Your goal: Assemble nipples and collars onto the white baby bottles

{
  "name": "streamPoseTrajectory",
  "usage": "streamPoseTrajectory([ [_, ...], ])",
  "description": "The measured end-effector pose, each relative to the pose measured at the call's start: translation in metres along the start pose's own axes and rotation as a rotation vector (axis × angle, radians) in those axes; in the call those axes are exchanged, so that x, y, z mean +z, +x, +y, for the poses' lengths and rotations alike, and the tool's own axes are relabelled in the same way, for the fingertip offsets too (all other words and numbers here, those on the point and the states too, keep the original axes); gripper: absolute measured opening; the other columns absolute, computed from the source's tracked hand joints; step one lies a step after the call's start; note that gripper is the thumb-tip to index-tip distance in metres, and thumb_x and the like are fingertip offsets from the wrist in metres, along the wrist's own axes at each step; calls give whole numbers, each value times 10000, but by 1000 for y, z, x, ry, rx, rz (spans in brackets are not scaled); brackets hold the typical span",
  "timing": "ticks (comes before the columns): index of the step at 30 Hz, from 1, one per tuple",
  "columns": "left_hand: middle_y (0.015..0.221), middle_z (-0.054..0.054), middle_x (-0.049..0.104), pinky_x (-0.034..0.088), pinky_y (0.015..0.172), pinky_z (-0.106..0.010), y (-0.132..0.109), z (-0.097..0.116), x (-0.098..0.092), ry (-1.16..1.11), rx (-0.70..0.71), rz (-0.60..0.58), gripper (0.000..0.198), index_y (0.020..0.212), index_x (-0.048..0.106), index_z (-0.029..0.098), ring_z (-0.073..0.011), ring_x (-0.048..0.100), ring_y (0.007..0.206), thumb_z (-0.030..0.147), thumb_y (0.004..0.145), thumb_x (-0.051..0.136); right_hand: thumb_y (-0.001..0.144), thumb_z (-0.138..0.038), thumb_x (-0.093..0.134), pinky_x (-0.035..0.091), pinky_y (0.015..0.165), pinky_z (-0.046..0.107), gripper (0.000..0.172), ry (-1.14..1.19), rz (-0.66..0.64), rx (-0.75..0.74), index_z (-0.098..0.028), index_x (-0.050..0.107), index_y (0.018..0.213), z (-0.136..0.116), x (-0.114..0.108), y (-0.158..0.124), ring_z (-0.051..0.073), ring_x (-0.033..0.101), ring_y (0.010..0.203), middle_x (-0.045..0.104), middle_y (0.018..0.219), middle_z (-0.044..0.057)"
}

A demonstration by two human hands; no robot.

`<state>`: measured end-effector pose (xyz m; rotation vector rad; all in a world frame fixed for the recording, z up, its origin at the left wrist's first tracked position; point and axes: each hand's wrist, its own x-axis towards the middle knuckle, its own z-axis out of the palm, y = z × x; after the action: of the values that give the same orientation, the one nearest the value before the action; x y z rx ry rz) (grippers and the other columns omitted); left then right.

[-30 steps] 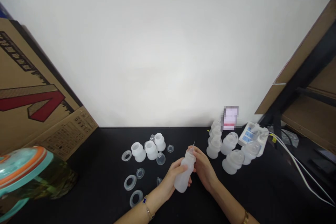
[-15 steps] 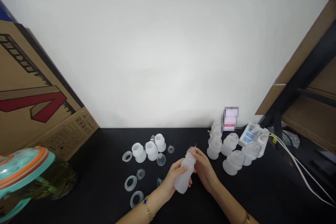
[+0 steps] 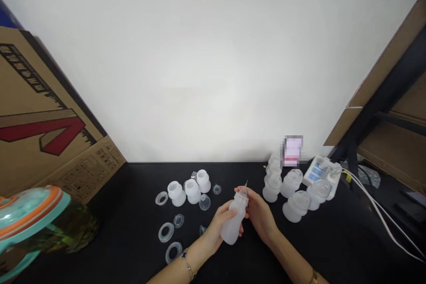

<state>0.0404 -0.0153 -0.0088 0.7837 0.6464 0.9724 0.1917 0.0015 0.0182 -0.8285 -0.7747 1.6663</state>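
Bottle (image 3: pixel 230 230) of smooth, cloudy, waisted plastic leans at near centre in the head view, left hand (image 3: pixel 217 226) wrapped round its body. The right hand (image 3: pixel 259 211) curls behind the clear, pointed teat (image 3: pixel 244 191); whether it pinches, I cannot tell. Flat translucent rings (image 3: pixel 160 234) lie left on the black table (image 3: pixel 126 213); dome-capped bottles (image 3: pixel 293 209) stand right.

Indoor work corner, home or small workshop unclear: black tabletop (image 3: pixel 129 226) against white wall (image 3: pixel 199 75); printed cardboard box (image 3: pixel 40 97) left; power strip (image 3: pixel 315 172), dark metal-looking frame (image 3: pixel 397 71) right.
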Motion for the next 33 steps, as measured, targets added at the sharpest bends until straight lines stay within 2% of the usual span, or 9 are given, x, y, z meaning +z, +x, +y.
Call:
streamPoseTrajectory([
  [4,947,-138,718,535,504,-244,0,0,0,-4,-5,2,423,1119,639,95,-146,645,569,396,826,686,848,-432,633,396,579,309,273,-24,-19,-15,-219,746,976,-3,2,-1,211,547,747,679,921,65],
  [8,940,-137,721,534,500,-240,0,1,1,-7,-11,5,429,1109,641,94,-144,642,563,399,814,698,848,-418,646,381,556,293,240,-16,-38,-24,-219,737,946,-4,2,-1,192,525,710,654,892,54],
  [18,932,-134,720,532,501,-242,0,2,2,3,-13,6,418,1082,641,97,-143,638,556,404,805,703,812,-419,716,362,520,262,230,21,-15,-20,-203,718,891,-3,3,-1,164,506,692,607,857,33],
  [33,942,-137,721,533,502,-240,-1,-2,0,-14,-22,-17,439,1141,622,98,-143,644,564,390,822,695,766,-440,788,286,449,250,272,47,18,-10,-195,679,814,-3,6,0,122,461,601,592,798,8],
])
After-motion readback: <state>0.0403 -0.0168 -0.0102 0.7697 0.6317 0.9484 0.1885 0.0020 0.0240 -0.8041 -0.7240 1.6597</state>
